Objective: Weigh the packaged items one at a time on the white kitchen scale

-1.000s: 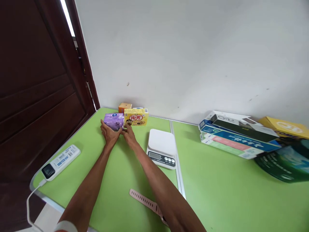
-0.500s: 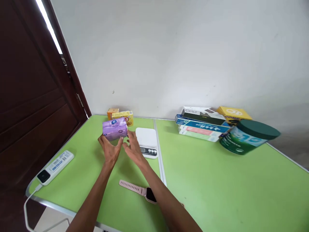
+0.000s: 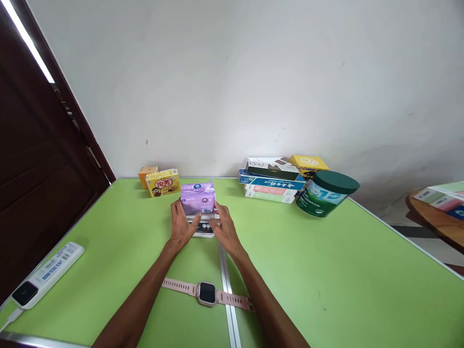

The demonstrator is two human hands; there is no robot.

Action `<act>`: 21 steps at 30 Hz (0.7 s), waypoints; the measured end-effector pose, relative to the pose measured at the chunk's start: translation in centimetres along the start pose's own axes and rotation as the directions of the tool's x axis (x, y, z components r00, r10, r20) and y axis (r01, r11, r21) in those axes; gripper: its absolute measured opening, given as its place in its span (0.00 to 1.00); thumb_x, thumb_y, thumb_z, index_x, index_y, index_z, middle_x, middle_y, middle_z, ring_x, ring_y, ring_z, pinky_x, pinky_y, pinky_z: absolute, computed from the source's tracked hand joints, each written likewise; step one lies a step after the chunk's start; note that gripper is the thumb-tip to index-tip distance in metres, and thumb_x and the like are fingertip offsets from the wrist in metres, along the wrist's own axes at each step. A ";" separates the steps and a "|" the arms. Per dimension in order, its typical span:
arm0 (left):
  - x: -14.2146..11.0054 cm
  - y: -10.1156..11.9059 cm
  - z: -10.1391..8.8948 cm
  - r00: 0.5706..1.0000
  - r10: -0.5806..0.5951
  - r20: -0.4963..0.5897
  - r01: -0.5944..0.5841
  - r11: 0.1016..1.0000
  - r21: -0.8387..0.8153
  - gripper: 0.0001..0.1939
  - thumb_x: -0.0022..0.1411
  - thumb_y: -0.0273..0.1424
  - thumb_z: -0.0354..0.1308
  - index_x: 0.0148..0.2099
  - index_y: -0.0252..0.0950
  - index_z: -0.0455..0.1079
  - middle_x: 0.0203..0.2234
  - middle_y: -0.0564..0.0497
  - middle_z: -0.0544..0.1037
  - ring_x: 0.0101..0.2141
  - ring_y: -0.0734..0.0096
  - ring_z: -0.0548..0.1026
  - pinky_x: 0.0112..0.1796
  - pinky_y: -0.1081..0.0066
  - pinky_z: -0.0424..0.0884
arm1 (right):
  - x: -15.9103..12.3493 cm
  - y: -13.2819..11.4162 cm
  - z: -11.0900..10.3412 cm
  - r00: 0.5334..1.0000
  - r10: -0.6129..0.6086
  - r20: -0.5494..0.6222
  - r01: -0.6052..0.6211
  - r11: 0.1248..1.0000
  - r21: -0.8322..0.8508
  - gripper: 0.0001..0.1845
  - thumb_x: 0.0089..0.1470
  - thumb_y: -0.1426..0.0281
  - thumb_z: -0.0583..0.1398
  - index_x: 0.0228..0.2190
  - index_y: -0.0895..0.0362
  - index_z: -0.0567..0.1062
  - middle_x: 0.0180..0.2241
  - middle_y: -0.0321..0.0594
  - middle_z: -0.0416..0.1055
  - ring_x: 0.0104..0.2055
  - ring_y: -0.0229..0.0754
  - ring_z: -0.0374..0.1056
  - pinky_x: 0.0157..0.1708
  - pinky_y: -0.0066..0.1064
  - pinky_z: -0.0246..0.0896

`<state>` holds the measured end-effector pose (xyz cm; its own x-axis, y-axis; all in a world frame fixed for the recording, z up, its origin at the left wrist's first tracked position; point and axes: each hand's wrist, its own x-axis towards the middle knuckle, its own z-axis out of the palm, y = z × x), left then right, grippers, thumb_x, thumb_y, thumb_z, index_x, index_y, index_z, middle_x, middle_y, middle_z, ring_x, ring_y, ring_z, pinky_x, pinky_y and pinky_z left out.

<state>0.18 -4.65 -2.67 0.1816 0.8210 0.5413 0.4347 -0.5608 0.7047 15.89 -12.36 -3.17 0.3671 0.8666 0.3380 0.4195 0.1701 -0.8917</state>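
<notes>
A purple tissue pack (image 3: 197, 199) is held upright between my two hands, over a white kitchen scale (image 3: 203, 234). The pack hides the scale's platform; whether its bottom touches the platform I cannot tell. On the pack's left side, my left hand (image 3: 182, 226) grips with its thumb in front near the scale's buttons. The right side is held by my right hand (image 3: 225, 230), fingers bent by the scale's corner. Nearer to me, a pink-strapped smartwatch (image 3: 207, 293) lies flat between my forearms.
A yellow snack box (image 3: 163, 183) and an orange box (image 3: 144, 177) stand left of the pack. Stacked boxes (image 3: 271, 183), a yellow box (image 3: 311, 163) and a green tub (image 3: 321, 198) stand back right. A white power bank (image 3: 49, 275) with a cable lies at left.
My hands have carried the tissue pack rightward from beside the scale to over it. The camera view has turned right, bringing a wooden stool with boxes into sight.
</notes>
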 end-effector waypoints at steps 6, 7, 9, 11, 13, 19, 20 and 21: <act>0.3 -3.6 -2.6 0.972 -0.223 0.073 0.234 0.941 -0.243 0.40 0.61 0.51 0.63 0.68 0.36 0.59 0.59 0.35 0.69 0.60 0.48 0.72 0.63 0.46 0.66 | -0.4 4.4 -2.4 0.983 0.077 -0.166 -0.074 0.997 0.025 0.28 0.53 0.66 0.57 0.56 0.53 0.76 0.53 0.49 0.75 0.53 0.54 0.73 0.53 0.49 0.72; 0.4 -4.4 -2.9 0.946 -0.315 0.080 0.324 0.893 -0.313 0.39 0.62 0.54 0.61 0.67 0.36 0.60 0.59 0.36 0.70 0.59 0.50 0.73 0.63 0.47 0.67 | -0.4 4.9 -2.8 0.974 0.076 -0.213 -0.080 0.997 -0.011 0.26 0.53 0.67 0.56 0.52 0.55 0.77 0.49 0.50 0.77 0.50 0.54 0.74 0.53 0.50 0.71; 0.6 -5.8 -3.4 0.889 -0.448 0.099 0.442 0.779 -0.445 0.38 0.63 0.57 0.58 0.64 0.37 0.63 0.57 0.37 0.73 0.56 0.52 0.76 0.62 0.50 0.69 | -0.4 5.4 -3.3 0.960 0.049 -0.276 -0.076 0.993 -0.090 0.22 0.52 0.67 0.55 0.46 0.56 0.79 0.44 0.50 0.77 0.46 0.54 0.75 0.52 0.51 0.71; 0.8 -6.6 -3.5 0.862 -0.494 0.119 0.473 0.694 -0.543 0.37 0.61 0.59 0.59 0.60 0.37 0.65 0.54 0.38 0.75 0.52 0.55 0.79 0.61 0.52 0.70 | -0.4 5.5 -3.4 0.958 0.009 -0.287 -0.053 0.988 -0.145 0.20 0.52 0.68 0.55 0.44 0.56 0.79 0.42 0.50 0.77 0.43 0.53 0.74 0.50 0.51 0.71; 0.8 -7.0 -3.4 0.861 -0.490 0.135 0.467 0.658 -0.591 0.37 0.59 0.60 0.60 0.57 0.36 0.67 0.51 0.40 0.76 0.48 0.57 0.81 0.60 0.53 0.71 | -0.4 5.4 -3.2 0.960 -0.015 -0.281 -0.031 0.986 -0.161 0.19 0.52 0.68 0.56 0.44 0.56 0.79 0.43 0.50 0.77 0.43 0.53 0.74 0.50 0.50 0.72; 0.3 -6.9 -3.3 0.883 -0.455 0.114 0.434 0.700 -0.567 0.35 0.60 0.60 0.60 0.55 0.36 0.69 0.51 0.40 0.77 0.45 0.59 0.82 0.57 0.53 0.74 | -0.8 5.2 -3.1 0.966 0.005 -0.259 -0.040 0.991 -0.130 0.19 0.53 0.65 0.55 0.43 0.57 0.79 0.43 0.50 0.78 0.44 0.52 0.75 0.50 0.49 0.72; 0.3 -6.9 -3.3 0.886 -0.449 0.112 0.430 0.711 -0.556 0.35 0.61 0.60 0.59 0.56 0.36 0.69 0.51 0.40 0.78 0.45 0.58 0.83 0.57 0.53 0.75 | -0.9 5.2 -3.1 0.967 0.006 -0.255 -0.041 0.991 -0.131 0.19 0.53 0.65 0.55 0.43 0.57 0.79 0.43 0.50 0.78 0.44 0.52 0.75 0.50 0.49 0.72; 0.2 -6.9 -3.3 0.889 -0.444 0.112 0.429 0.721 -0.544 0.35 0.61 0.59 0.59 0.56 0.36 0.69 0.51 0.40 0.78 0.45 0.58 0.83 0.56 0.53 0.75 | -0.9 5.2 -3.2 0.967 0.007 -0.255 -0.042 0.990 -0.131 0.19 0.53 0.65 0.55 0.42 0.57 0.79 0.43 0.50 0.78 0.44 0.52 0.75 0.50 0.49 0.72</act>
<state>-5.67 -0.91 -5.92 0.0670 0.9909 0.1168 -0.0889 -0.1107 0.9899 20.38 -13.71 -7.15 0.5696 0.7197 0.3970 0.5089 0.0704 -0.8579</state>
